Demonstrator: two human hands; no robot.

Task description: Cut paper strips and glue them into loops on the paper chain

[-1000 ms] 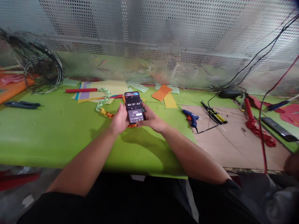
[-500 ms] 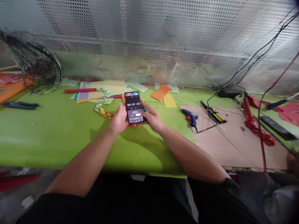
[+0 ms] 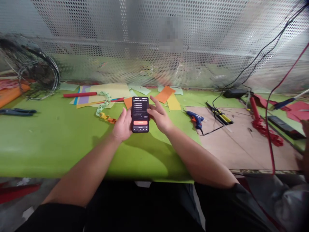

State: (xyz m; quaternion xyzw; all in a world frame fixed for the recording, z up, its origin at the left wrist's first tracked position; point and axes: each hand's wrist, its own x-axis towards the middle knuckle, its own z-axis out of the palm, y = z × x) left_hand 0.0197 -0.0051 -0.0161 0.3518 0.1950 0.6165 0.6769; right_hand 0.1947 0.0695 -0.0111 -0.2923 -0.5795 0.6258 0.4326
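Note:
A smartphone point(image 3: 140, 112) stands tilted toward me over the green table cover, its lit dark screen showing lines of text and a red-orange button. My left hand point(image 3: 122, 126) is closed around its left side. At the right edge of the phone is my right hand point(image 3: 159, 116), fingers apart, the index finger stretched upward and a fingertip at the screen's edge. Behind and left of the phone lies a paper chain point(image 3: 104, 104) in pale green, yellow and orange; the phone and left hand hide part of it.
Coloured paper sheets point(image 3: 113, 90) and a red paper roll point(image 3: 79, 94) lie at the back. Pliers point(image 3: 18, 111) are at left, beside a wire bundle point(image 3: 40, 72). On the right are a blue glue gun point(image 3: 196, 120), a yellow-black tool point(image 3: 223, 117), and hanging cables point(image 3: 267, 111).
The screen has switched from a 00:01:03 timer to a list with a red-orange button. The phone has turned more upright, and my right hand's fingers have spread away from it.

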